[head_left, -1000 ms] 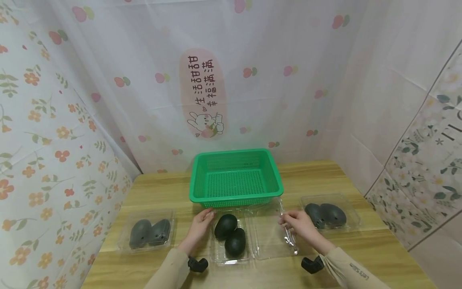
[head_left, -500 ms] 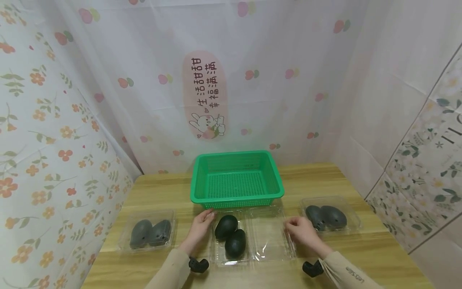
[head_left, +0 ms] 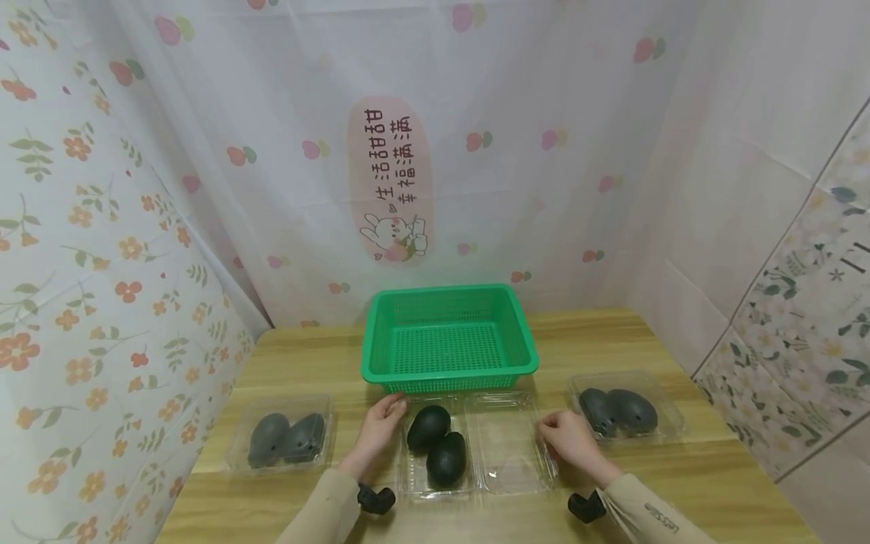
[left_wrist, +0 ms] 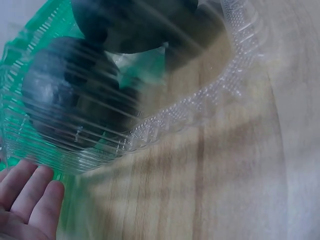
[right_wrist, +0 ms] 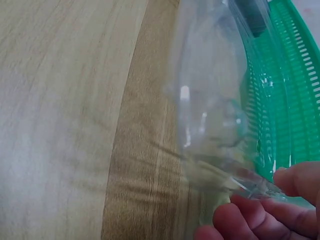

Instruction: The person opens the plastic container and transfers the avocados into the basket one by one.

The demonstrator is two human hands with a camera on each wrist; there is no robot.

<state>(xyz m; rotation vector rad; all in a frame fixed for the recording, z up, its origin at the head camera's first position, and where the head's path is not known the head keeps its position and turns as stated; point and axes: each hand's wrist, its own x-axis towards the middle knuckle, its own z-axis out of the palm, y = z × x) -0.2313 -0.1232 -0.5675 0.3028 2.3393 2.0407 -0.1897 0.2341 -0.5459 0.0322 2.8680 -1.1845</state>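
A clear plastic clamshell container [head_left: 435, 495] lies unfolded on the table, its lid [head_left: 510, 446] spread flat to the right. Two dark green avocados [head_left: 446, 459] sit in its left half. At the far left corner of that half is my left hand [head_left: 382, 425]; in the left wrist view, fairly straight fingers [left_wrist: 42, 200] lie against the ribbed wall. My right hand [head_left: 571, 438] pinches the lid's outer rim between thumb and fingers, as the right wrist view shows. The left thumb's contact is mostly hidden.
Behind the container stands a green perforated basket [head_left: 450, 378] with nothing in it. Closed clear boxes with two avocados each lie at the left [head_left: 282, 438] and right [head_left: 625, 412]. The wooden table [head_left: 326, 347] ends at a printed curtain.
The lid has come down from a raised tilt to lie flat, and my right hand has moved slightly right and lower with it. My left hand stays by the container's corner.
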